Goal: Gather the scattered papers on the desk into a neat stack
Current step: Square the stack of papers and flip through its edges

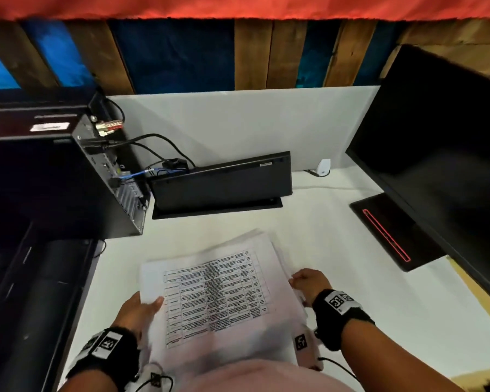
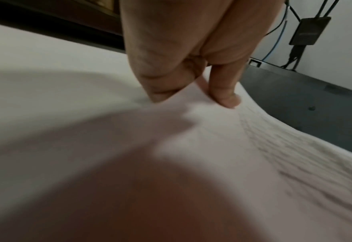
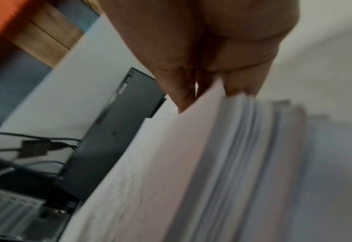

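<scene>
A thick stack of white papers [image 1: 218, 292], its top sheet printed with a table, is held between both hands above the white desk [image 1: 337, 244] near my body. My left hand [image 1: 142, 309] holds the stack's left edge, thumb on the top sheet; the left wrist view shows its fingertips [image 2: 227, 99] pressing the paper [image 2: 191, 139]. My right hand [image 1: 309, 281] grips the right edge, and in the right wrist view its fingers [image 3: 183, 91] curl around the fanned sheet edges [image 3: 243, 139]. The sheets are slightly offset at the far and right sides.
A black keyboard [image 1: 221, 182] leans upright at the back of the desk. A black computer case [image 1: 108, 176] with cables stands at the left, a dark monitor [image 1: 441, 154] with its base [image 1: 393, 230] at the right. A small white device [image 1: 323, 166] sits by the back wall.
</scene>
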A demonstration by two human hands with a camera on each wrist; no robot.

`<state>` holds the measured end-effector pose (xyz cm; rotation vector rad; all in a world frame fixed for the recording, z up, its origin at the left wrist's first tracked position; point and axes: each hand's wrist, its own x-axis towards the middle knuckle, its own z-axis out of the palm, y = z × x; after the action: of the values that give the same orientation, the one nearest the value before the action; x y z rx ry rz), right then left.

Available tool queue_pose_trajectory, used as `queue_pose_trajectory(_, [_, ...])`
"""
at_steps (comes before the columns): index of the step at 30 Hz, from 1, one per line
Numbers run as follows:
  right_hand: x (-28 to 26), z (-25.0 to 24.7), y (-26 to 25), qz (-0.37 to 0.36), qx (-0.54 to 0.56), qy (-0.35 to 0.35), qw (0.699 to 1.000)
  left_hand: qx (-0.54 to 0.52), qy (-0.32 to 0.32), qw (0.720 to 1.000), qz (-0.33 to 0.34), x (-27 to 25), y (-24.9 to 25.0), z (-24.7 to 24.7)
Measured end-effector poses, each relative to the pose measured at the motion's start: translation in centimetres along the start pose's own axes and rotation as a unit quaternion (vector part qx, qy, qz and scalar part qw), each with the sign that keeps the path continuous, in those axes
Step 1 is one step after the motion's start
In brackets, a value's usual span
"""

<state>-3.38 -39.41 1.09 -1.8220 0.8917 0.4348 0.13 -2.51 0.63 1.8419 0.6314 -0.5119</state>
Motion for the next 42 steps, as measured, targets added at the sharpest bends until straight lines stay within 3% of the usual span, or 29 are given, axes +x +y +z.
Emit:
queue_pose_trajectory(6, [-0.2, 0.2, 0.9, 0.014, 0.092, -0.054, 0.994, -0.065, -0.061, 0.996, -0.016, -0.9, -0.7, -0.9])
queue_pose_trajectory(8, [0.2, 0.4, 1.1, 0.001, 0.059, -0.065, 0.996, -0.064, -0.065, 0.996, -0.011, -1.9, -0.6, -1.1])
queue_pose_trajectory(12, [-0.1, 0.5, 1.1, -0.036, -0.072, -0.015, 0.997, -0.107, -0.098, 0.989, -0.008, -1.6, -1.6, -1.6])
queue_pose_trajectory(15, [-2.4, 1.1, 0.0, -0.057, -0.047, 0.019, 0.997, -0.108, -0.14, 0.983, -0.041, -0.5, -2.4, -1.7])
queue_pose_trajectory(20, [-3.4, 2.4, -0.7, -0.036, -0.017, -0.047, 0.998, -0.159, -0.171, 0.972, -0.004, -1.9, -1.9, -0.9])
queue_pose_trajectory(23, [-2.2, 1.9, -0.1, 0.001, 0.023, 0.026, 0.999, -0.168, -0.137, 0.976, -0.002, -2.2, -1.4, -0.2])
queue_pose_trajectory(25, [-1.8, 2.0, 0.0, 0.0, 0.016, 0.027, 1.0, -0.132, -0.126, 0.983, 0.016, -1.7, -1.1, 0.0])
queue_pose_trajectory(27, [-1.4, 1.9, 0.2, 0.001, 0.078, -0.023, 0.997, -0.109, -0.131, 0.985, 0.034, -1.6, -0.7, 0.2])
queue_pose_trajectory(31, [-1.3, 0.7, 0.5, 0.04, 0.258, -0.14, 0.955, -0.134, -0.074, 0.988, 0.028, -1.1, -1.1, -0.6])
queue_pose_trajectory(33, [-1.3, 0.9, 0.3, 0.028, 0.212, -0.115, 0.97, -0.131, -0.101, 0.986, 0.03, -1.0, -1.4, -0.7])
queue_pose_trajectory(35, [-1.2, 1.0, 0.0, 0.045, 0.137, -0.055, 0.988, -0.121, -0.167, 0.978, 0.013, -0.7, -2.1, -0.6])
queue_pose_trajectory(38, [-1.8, 1.3, -0.3, 0.003, 0.076, -0.065, 0.995, -0.096, -0.243, 0.965, 0.018, -1.1, -2.4, 0.0])
queue_pose_trajectory(40, [-1.6, 0.7, 0.2, -0.015, 0.118, -0.102, 0.988, -0.086, -0.223, 0.97, 0.035, -1.2, -2.5, 0.2])
queue_pose_trajectory(42, [-0.8, 0.2, 1.4, 0.006, 0.15, -0.093, 0.984, -0.104, -0.17, 0.98, 0.026, -1.0, -2.6, 0.1])
